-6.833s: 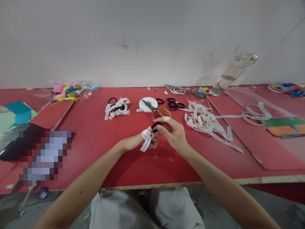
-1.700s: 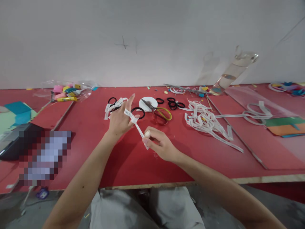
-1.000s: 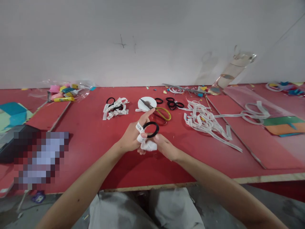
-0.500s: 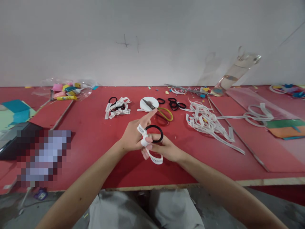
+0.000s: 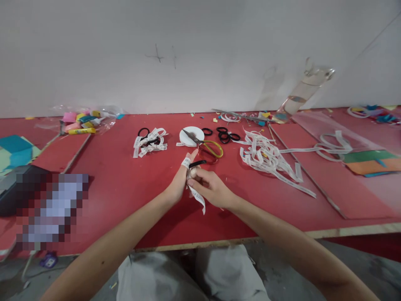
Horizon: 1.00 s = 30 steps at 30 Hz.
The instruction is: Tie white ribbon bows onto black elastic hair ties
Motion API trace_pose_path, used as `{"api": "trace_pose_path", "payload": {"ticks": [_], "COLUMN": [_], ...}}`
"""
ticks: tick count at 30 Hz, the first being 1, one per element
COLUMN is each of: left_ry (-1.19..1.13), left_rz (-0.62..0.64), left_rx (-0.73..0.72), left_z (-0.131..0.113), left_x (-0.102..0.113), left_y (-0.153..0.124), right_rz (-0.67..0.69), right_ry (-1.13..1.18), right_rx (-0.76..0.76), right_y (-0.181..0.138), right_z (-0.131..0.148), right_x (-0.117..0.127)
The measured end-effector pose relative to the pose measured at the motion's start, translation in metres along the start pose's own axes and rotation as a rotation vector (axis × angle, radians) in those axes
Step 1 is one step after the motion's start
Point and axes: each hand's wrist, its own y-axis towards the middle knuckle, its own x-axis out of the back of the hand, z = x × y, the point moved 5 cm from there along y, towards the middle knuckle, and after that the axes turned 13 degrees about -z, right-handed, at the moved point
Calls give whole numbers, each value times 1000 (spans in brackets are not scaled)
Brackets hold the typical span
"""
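My left hand (image 5: 181, 177) is turned edge-on, with a white printed ribbon (image 5: 198, 196) looped over its fingers and gripped there. Against it, my right hand (image 5: 213, 186) pinches the ribbon near a black hair tie (image 5: 198, 163), which stands out between the two hands. One ribbon tail hangs below the fingers; the knot area is mostly hidden. Just beyond the hands, scissors (image 5: 213, 148) with yellow handles rest on a white ribbon roll (image 5: 187, 133). Several black hair ties (image 5: 224, 136) lie right of the roll. To the left sits a small pile of hair ties with ribbons (image 5: 152, 141).
A tangled heap of printed ribbon (image 5: 266, 154) lies on the right of the red table (image 5: 125, 200). A tilted clear bottle (image 5: 302, 92) leans at the wall. On the left are a phone (image 5: 54, 209), a dark case (image 5: 21, 188) and a plastic bag of colourful items (image 5: 84, 121).
My left hand has rotated edge-on, and the hair tie, earlier seen as an open ring, now shows nearly side-on. My right fingers have moved in closer to the left hand; the lower ribbon loop hangs as a tail.
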Motion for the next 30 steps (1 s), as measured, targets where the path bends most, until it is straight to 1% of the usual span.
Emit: {"api": "trace_pose_path", "payload": {"ticks": [1,2,3,5,7,9,10,12,15,18,21,23,26,30], "left_ry": [2,31,88,278,549,764,833,907,950,956,890,836,712,425], "left_rz": [3,9,13,-8,-45,-27,-8,27,50,33,-6,-1,15,51], "left_rx": [10,-9,-61,-253,-551,-817,-914,-1043,-1137,-1138,-1031,-920,-714,-398], "left_z": [0,-1,-2,-10,-22,-33,-37,-44,-48,-44,-36,-29,-19,-10], "left_x": [1,3,7,17,26,28,28,27,25,26,30,29,26,19], "left_y": [0,1,2,5,4,0,-2,-5,-7,-6,-3,-1,1,-1], "right_rz": [5,16,30,63,92,92,78,59,54,24,20,4,-18,-37], "right_ry": [-2,3,20,98,215,299,311,301,232,64,-108,-196,-269,-337], "right_rx": [4,-1,-18,-91,-192,-258,-267,-256,-199,-103,-68,-33,42,146], "right_y": [0,0,0,0,-1,-2,-2,-4,-6,-6,-7,-7,-7,-6], "right_z": [1,2,2,2,-1,-4,-6,-9,-10,-8,-5,-2,1,2], "right_x": [0,0,-1,-3,-7,-9,-10,-11,-10,-6,-5,-5,-6,-5]}}
